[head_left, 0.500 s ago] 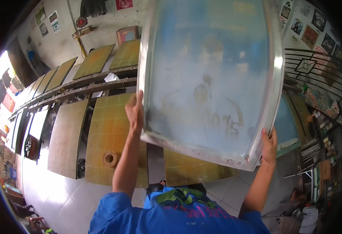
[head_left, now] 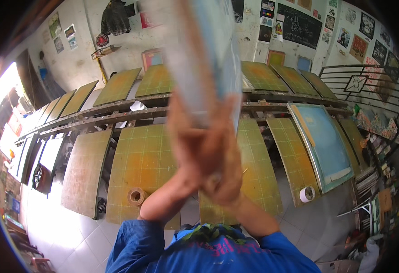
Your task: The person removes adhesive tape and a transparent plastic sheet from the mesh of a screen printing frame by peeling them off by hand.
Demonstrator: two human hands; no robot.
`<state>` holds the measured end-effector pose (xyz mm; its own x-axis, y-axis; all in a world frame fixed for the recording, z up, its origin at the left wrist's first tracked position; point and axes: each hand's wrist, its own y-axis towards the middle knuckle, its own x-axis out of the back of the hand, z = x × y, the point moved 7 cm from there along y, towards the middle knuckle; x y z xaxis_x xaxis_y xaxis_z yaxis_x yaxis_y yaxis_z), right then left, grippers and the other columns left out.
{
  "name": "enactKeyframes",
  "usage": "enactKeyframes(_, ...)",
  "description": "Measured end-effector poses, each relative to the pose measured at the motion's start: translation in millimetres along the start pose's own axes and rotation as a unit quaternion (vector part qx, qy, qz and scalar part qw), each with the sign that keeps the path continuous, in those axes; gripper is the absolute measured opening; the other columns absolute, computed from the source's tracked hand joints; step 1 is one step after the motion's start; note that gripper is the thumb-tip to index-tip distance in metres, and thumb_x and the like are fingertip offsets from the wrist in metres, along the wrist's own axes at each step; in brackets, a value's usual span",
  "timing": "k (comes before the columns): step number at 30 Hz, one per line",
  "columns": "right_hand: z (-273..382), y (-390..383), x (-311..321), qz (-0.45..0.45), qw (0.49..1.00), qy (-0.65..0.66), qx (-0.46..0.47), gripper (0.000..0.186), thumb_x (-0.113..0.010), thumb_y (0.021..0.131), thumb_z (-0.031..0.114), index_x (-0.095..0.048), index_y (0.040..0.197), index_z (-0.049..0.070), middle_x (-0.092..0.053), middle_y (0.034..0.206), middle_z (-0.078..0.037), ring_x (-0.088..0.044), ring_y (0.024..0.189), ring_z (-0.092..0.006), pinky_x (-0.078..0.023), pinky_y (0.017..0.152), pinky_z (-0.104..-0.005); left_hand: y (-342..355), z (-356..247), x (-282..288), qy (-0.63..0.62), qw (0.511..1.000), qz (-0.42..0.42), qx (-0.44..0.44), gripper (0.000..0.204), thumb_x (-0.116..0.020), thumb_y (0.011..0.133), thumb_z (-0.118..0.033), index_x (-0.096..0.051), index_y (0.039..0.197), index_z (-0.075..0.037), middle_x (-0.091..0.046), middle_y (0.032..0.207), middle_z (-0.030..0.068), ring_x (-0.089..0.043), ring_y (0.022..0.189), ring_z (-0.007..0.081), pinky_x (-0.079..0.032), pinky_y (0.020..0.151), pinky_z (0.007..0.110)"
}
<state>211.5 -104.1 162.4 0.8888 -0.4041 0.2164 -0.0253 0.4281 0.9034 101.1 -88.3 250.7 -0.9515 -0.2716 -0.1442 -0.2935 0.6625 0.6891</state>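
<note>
A large silk-screen frame [head_left: 208, 54], motion-blurred, is turned nearly edge-on in front of me, rising out of the top of the view. My left hand [head_left: 192, 145] and my right hand [head_left: 224, 173] are close together at its lower end, gripping it, their fingers smeared and partly overlapping. Below and behind it are olive printing boards [head_left: 140, 150] marked with grids. A brown tape roll [head_left: 136, 196] lies on the board left of my hands.
Two rows of tilted boards [head_left: 115, 84] run along a metal rail [head_left: 263, 111]. On the right lie another blue screen [head_left: 327, 150] and a white tape roll [head_left: 307, 194]. A black railing [head_left: 340, 73], a cluttered shelf [head_left: 377, 204] and a wall with pictures surround them.
The screen has swung from facing me to nearly edge-on. My hands have moved from its two sides to close together at the middle. More of the boards now shows.
</note>
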Motion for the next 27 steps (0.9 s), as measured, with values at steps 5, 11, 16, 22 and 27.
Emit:
enactKeyframes(5, -55.2, -4.9, 39.5, 0.034, 0.998, 0.003, 0.057, 0.083, -0.076, 0.090, 0.031, -0.040, 0.152, -0.010, -0.042, 0.156, -0.030, -0.041, 0.145, -0.0474, -0.026, 0.123, -0.0510, 5.3, 58.4, 141.1, -0.193, 0.979, -0.013, 0.069, 0.035, -0.053, 0.108, -0.028, -0.055, 0.129, -0.001, -0.066, 0.108, 0.0107, -0.066, 0.087, 0.0172, -0.055, 0.071, 0.030)
enactKeyframes(11, -201.3, -40.8, 124.8, -0.038, 0.911, -0.059, -0.407, 0.067, -0.036, 0.112, 0.050, -0.047, 0.150, -0.005, -0.052, 0.151, -0.021, -0.048, 0.141, -0.0325, -0.036, 0.117, -0.0383, -39.7, 164.5, 216.7, -0.343, 0.912, -0.045, 0.218, 0.051, -0.046, 0.111, -0.034, -0.049, 0.147, 0.002, -0.065, 0.132, 0.0159, -0.065, 0.119, 0.0276, -0.051, 0.104, 0.038)
enactKeyframes(16, -245.9, -152.2, 151.2, -0.020, 0.840, -0.080, -0.536, 0.073, -0.042, 0.109, 0.057, -0.062, 0.135, -0.009, -0.067, 0.128, -0.016, -0.063, 0.113, -0.0238, -0.049, 0.099, -0.0378, -87.9, 266.8, 183.2, -0.206, 0.893, -0.051, 0.398, 0.045, -0.055, 0.109, -0.039, -0.067, 0.124, 0.001, -0.069, 0.107, 0.0040, -0.064, 0.092, 0.0138, -0.052, 0.085, 0.030)
enactKeyframes(22, -260.6, -233.9, 137.8, 0.004, 0.795, -0.135, -0.592, 0.068, -0.051, 0.107, 0.055, -0.071, 0.124, -0.008, -0.074, 0.111, -0.016, -0.067, 0.104, -0.0233, -0.050, 0.093, -0.0377, -132.3, 342.1, 188.9, 0.181, 0.896, 0.008, 0.405, 0.047, -0.061, 0.105, -0.041, -0.066, 0.083, 0.000, -0.051, 0.067, -0.0003, -0.045, 0.064, 0.0103, -0.041, 0.056, 0.034)
enactKeyframes(27, -269.0, -258.5, 124.6, 0.075, 0.749, -0.223, -0.619, 0.068, -0.050, 0.104, 0.059, -0.076, 0.116, -0.002, -0.076, 0.100, -0.018, -0.070, 0.098, -0.0281, -0.051, 0.090, -0.0410, -157.2, 357.7, 195.5, 0.341, 0.853, 0.014, 0.395, 0.054, -0.061, 0.100, -0.045, -0.066, 0.080, 0.005, -0.061, 0.068, 0.0158, -0.054, 0.063, 0.0219, -0.046, 0.065, 0.040)
